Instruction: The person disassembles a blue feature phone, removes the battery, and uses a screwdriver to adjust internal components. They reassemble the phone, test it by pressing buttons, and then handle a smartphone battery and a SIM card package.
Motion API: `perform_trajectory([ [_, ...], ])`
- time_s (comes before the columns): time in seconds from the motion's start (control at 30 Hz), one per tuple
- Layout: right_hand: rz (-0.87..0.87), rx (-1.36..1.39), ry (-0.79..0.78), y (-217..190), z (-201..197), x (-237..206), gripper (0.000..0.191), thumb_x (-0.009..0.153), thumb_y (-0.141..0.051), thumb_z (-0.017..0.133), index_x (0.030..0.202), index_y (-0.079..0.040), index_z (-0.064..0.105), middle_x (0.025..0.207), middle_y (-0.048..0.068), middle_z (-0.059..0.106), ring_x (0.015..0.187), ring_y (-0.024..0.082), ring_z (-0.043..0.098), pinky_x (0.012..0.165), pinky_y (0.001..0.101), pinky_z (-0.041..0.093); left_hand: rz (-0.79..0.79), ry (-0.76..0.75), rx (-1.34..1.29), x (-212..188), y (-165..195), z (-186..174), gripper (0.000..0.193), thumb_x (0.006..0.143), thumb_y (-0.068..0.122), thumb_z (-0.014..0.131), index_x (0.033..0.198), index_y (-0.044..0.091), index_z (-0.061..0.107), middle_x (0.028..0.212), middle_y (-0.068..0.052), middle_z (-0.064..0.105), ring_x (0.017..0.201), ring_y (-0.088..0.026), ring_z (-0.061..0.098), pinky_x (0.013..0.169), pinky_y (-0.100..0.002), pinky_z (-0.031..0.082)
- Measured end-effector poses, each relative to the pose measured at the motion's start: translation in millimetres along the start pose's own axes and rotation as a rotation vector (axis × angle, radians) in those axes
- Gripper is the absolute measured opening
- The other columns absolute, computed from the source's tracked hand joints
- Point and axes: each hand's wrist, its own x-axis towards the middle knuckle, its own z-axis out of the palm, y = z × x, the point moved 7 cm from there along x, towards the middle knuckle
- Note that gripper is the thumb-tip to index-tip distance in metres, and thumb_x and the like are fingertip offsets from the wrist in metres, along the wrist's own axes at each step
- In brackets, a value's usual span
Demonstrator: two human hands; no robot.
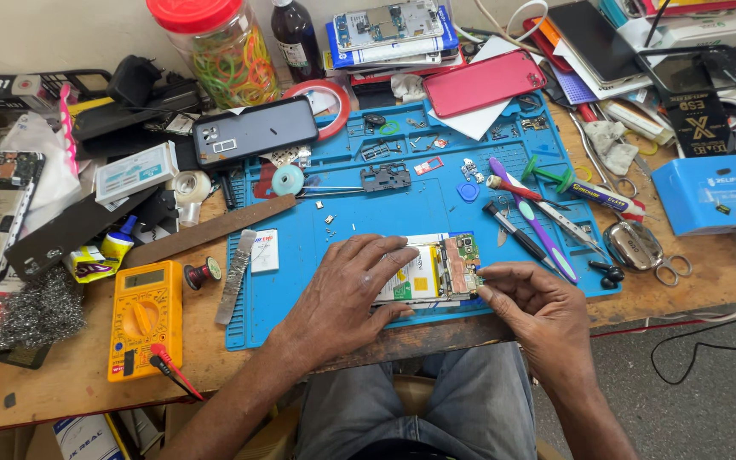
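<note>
A: What is held down by the left hand [347,294]?

B: An opened phone [436,271] is pressed flat under it, palm and fingers spread over the left part. The phone lies at the near edge of the blue mat [334,204], its circuit board exposed at the right end.

A: And the right hand [538,311]?

B: Its thumb and forefinger are pinched narrowly at the phone's right edge, by the board. Whether something small is gripped between them cannot be told.

A: What is laid near that hand?

B: A purple brush [534,223] and a black-handled tool [513,232] are set just beyond it on the mat, with tweezers [574,226] beside them. A round metal tin [632,245] and scissors [670,266] are placed off the mat, to the right.

A: And to the left?

B: A yellow multimeter [145,317] is placed on the wooden bench [61,383], well apart from the left hand, its probes beside it. A metal file [236,275] is laid across the mat's left edge. A dark phone [255,129] is propped further back, and a red phone [483,82] lies behind the mat.
</note>
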Motion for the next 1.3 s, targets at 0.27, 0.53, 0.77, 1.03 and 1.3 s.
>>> perform_trajectory([
  [0.27, 0.013, -0.046, -0.014, 0.2, 0.8, -1.0, 0.024, 0.085, 0.004, 0.075, 0.109, 0.004, 0.074, 0.093, 0.01, 0.079, 0.085, 0.01, 0.073, 0.076, 0.0234, 0.059, -0.019, -0.016, -0.009, 0.6, -2.8, 2.0, 0.069, 0.079, 0.031, 0.082, 0.139, 0.01, 0.057, 0.143, -0.01, 0.056, 0.133, -0.031, 0.049, 0.11, -0.049, 0.037],
  [0.53, 0.026, -0.124, -0.008, -1.0, 0.1, -1.1, 0.024, 0.084, 0.003, 0.076, 0.108, 0.003, 0.074, 0.093, 0.01, 0.079, 0.086, 0.01, 0.073, 0.076, 0.0231, 0.059, -0.012, -0.005, -0.003, -2.0, -2.3, 2.3, 0.069, 0.079, 0.032, 0.082, 0.14, 0.01, 0.057, 0.143, -0.01, 0.056, 0.134, -0.031, 0.048, 0.111, -0.049, 0.037],
  [0.77, -0.183, -0.345, 0.046, -24.2, 9.1, -13.9, 0.024, 0.086, -0.003, 0.077, 0.111, -0.004, 0.075, 0.099, 0.007, 0.079, 0.085, 0.01, 0.073, 0.073, 0.0236, 0.059, -0.011, -0.019, 0.008, -0.7, -1.0, 1.5, 0.07, 0.079, 0.032, 0.082, 0.141, 0.01, 0.056, 0.144, -0.01, 0.056, 0.133, -0.031, 0.048, 0.109, -0.048, 0.038],
  [1.03, -0.375, -0.591, 0.097, -44.2, 17.2, -25.1, 0.026, 0.085, -0.007, 0.08, 0.11, -0.01, 0.076, 0.101, 0.006, 0.076, 0.079, 0.013, 0.072, 0.066, 0.0287, 0.059, 0.051, -0.067, 0.033, 13.7, 11.4, 3.2, 0.077, 0.076, 0.033, 0.084, 0.142, 0.009, 0.053, 0.141, -0.012, 0.055, 0.13, -0.033, 0.049, 0.104, -0.05, 0.04],
  [1.3, -0.43, -0.576, 0.088, -48.3, 18.7, -27.7, 0.026, 0.086, -0.006, 0.078, 0.112, -0.008, 0.075, 0.104, 0.008, 0.077, 0.089, 0.018, 0.076, 0.072, 0.0297, 0.061, 0.076, -0.077, 0.004, 24.6, 20.6, 12.5, 0.076, 0.077, 0.032, 0.085, 0.143, 0.013, 0.053, 0.141, -0.013, 0.055, 0.129, -0.035, 0.05, 0.103, -0.052, 0.042],
])
